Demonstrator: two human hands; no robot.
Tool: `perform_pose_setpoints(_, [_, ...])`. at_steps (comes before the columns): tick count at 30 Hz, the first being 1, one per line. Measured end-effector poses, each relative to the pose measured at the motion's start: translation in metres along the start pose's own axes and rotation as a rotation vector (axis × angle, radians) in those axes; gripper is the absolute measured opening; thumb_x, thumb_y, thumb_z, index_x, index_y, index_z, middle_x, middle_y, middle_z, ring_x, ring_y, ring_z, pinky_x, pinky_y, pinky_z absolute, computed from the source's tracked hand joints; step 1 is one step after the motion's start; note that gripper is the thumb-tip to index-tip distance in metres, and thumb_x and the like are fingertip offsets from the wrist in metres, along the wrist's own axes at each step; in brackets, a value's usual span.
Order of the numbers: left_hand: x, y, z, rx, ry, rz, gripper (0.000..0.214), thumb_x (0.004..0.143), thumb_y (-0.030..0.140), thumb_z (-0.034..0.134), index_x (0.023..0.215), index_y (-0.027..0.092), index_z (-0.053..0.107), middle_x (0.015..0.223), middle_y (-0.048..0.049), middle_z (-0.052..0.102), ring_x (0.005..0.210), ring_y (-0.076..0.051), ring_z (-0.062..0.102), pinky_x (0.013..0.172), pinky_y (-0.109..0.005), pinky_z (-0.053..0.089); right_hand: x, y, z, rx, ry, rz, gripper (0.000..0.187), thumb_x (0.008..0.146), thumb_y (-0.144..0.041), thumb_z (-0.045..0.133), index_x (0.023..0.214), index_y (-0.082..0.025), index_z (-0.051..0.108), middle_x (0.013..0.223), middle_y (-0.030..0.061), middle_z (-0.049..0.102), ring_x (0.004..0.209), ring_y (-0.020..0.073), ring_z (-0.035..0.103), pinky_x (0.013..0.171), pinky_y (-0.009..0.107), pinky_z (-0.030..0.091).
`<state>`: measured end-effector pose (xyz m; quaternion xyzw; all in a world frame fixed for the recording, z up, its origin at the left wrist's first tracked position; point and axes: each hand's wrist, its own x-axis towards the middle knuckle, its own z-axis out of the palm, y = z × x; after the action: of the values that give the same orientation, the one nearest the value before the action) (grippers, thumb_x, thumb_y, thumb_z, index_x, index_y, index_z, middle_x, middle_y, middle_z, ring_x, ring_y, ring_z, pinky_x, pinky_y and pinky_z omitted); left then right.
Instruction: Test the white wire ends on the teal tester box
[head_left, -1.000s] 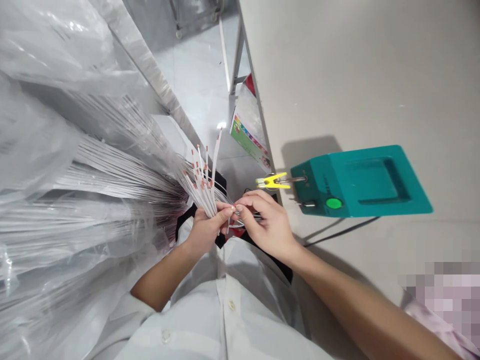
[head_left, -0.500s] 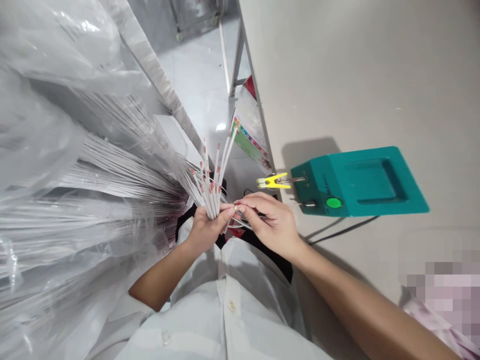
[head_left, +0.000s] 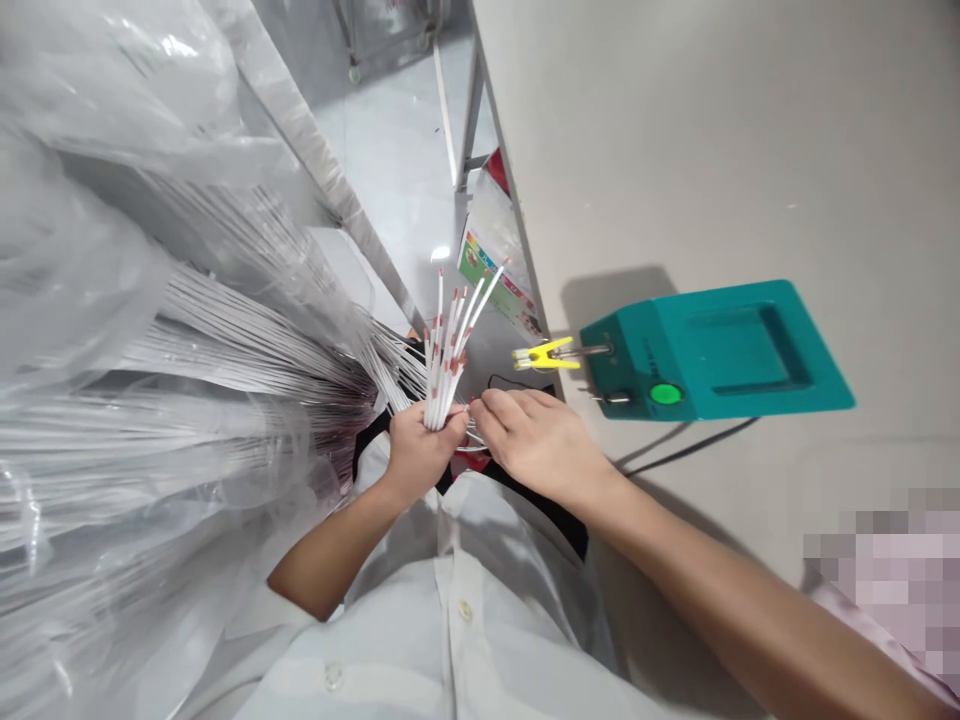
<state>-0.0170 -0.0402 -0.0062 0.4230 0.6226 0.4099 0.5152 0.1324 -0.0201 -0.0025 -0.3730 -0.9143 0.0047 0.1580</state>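
Observation:
A bundle of thin white wires (head_left: 444,375) with reddish, copper-looking ends stands up out of my left hand (head_left: 418,452), whose fingers are wrapped round it. The ends fan out above the fist at different heights. Close beside it, my right hand (head_left: 536,435) is closed in a pinch, its fingertips almost meeting my left thumb. What sits between those fingertips is too small and too covered to make out. Loose white strands loop below the two hands, above my lap.
To the left hang many long white wires (head_left: 247,325) under clear plastic sheeting (head_left: 82,230). On the pale table (head_left: 712,150) at right sits a teal device (head_left: 720,350) with a green button, a yellow clip (head_left: 546,354) and a black cord (head_left: 697,447). A pink cloth shows at lower right.
The bundle has tilted to the right, and its ends have shifted. My right hand has turned over slightly, so its back shows more and its fingertips are more hidden.

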Motion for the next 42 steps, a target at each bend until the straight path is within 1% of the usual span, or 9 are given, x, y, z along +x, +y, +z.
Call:
perform_pose_setpoints(5, [0.003, -0.002, -0.002, -0.016, 0.082, -0.009, 0.012, 0.065, 0.025, 0.069, 0.07, 0.015, 0.072, 0.063, -0.0019, 0.067, 0.061, -0.013, 0.059, 0.063, -0.025, 0.047, -0.002, 0.003, -0.005, 0.073, -0.028, 0.123, 0.017, 0.084, -0.016, 0.046, 0.082, -0.017, 0.063, 0.077, 0.0074, 0.065, 0.061, 0.017, 0.057, 0.053, 0.031, 0.039])
perform_pose_setpoints(9, [0.004, 0.0, -0.006, -0.034, 0.052, -0.023, 0.013, 0.066, 0.025, 0.07, 0.073, 0.015, 0.073, 0.071, -0.004, 0.07, 0.067, -0.014, 0.062, 0.07, -0.026, 0.049, -0.004, 0.004, -0.001, 0.442, 0.145, 0.338, 0.019, 0.085, -0.023, 0.048, 0.099, -0.019, 0.061, 0.095, 0.0077, 0.065, 0.079, 0.0171, 0.062, 0.063, 0.028, 0.049])
perform_pose_setpoints(13, [0.002, 0.009, -0.009, 0.003, -0.078, 0.01, 0.013, 0.066, 0.026, 0.07, 0.071, 0.014, 0.073, 0.07, -0.0045, 0.07, 0.066, -0.016, 0.062, 0.069, -0.027, 0.049, 0.001, 0.002, -0.002, 0.687, 0.214, 0.31, 0.016, 0.087, -0.019, 0.047, 0.094, -0.019, 0.062, 0.086, 0.0065, 0.065, 0.078, 0.014, 0.062, 0.07, 0.026, 0.052])
perform_pose_setpoints(19, [0.005, 0.018, -0.01, 0.04, -0.068, 0.007, 0.018, 0.064, 0.029, 0.071, 0.075, 0.016, 0.074, 0.074, -0.006, 0.072, 0.071, -0.02, 0.063, 0.071, -0.03, 0.049, 0.007, 0.004, -0.01, 0.73, 0.194, 0.356, 0.018, 0.084, -0.017, 0.045, 0.085, -0.018, 0.063, 0.077, 0.0051, 0.062, 0.07, 0.0131, 0.058, 0.064, 0.025, 0.048])
perform_pose_setpoints(24, [0.007, 0.022, -0.005, 0.003, -0.039, -0.071, 0.029, 0.057, 0.039, 0.074, 0.069, 0.012, 0.071, 0.061, -0.0045, 0.067, 0.065, -0.02, 0.061, 0.063, -0.028, 0.049, 0.008, 0.005, -0.011, 0.863, 0.239, 0.453, 0.027, 0.077, -0.025, 0.058, 0.102, -0.016, 0.062, 0.088, 0.0071, 0.061, 0.065, 0.0112, 0.056, 0.057, 0.022, 0.046])
perform_pose_setpoints(26, [0.006, 0.024, -0.003, -0.009, -0.035, -0.075, 0.031, 0.054, 0.04, 0.075, 0.066, 0.012, 0.071, 0.063, -0.0049, 0.068, 0.066, -0.019, 0.061, 0.065, -0.028, 0.05, 0.008, 0.003, -0.01, 0.89, 0.243, 0.465, 0.024, 0.077, -0.027, 0.059, 0.098, -0.016, 0.064, 0.084, 0.0063, 0.061, 0.063, 0.0108, 0.055, 0.056, 0.022, 0.046])
perform_pose_setpoints(30, [0.003, 0.026, -0.003, -0.01, -0.041, -0.064, 0.033, 0.053, 0.043, 0.075, 0.067, 0.013, 0.073, 0.063, -0.005, 0.068, 0.069, -0.021, 0.062, 0.068, -0.029, 0.05, 0.01, 0.001, -0.007, 0.883, 0.26, 0.454, 0.018, 0.084, -0.026, 0.052, 0.078, -0.019, 0.067, 0.071, 0.0037, 0.062, 0.065, 0.0116, 0.057, 0.06, 0.023, 0.046])
perform_pose_setpoints(34, [0.001, 0.03, -0.008, 0.01, -0.085, -0.083, 0.034, 0.057, 0.042, 0.072, 0.074, 0.013, 0.074, 0.047, -0.0015, 0.059, 0.069, -0.023, 0.062, 0.065, -0.03, 0.05, 0.008, -0.002, -0.004, 0.798, 0.287, 0.445, 0.02, 0.086, -0.024, 0.048, 0.077, -0.018, 0.065, 0.071, 0.0035, 0.061, 0.064, 0.0109, 0.056, 0.059, 0.022, 0.045])
perform_pose_setpoints(42, [0.002, 0.016, -0.006, 0.057, -0.021, -0.004, 0.027, 0.062, 0.039, 0.067, 0.07, 0.013, 0.072, 0.069, -0.0068, 0.07, 0.067, -0.021, 0.063, 0.067, -0.031, 0.05, 0.005, -0.009, -0.004, 0.245, 0.235, 0.235, 0.019, 0.084, -0.019, 0.041, 0.08, -0.016, 0.06, 0.076, 0.0077, 0.061, 0.067, 0.0161, 0.054, 0.06, 0.028, 0.042])
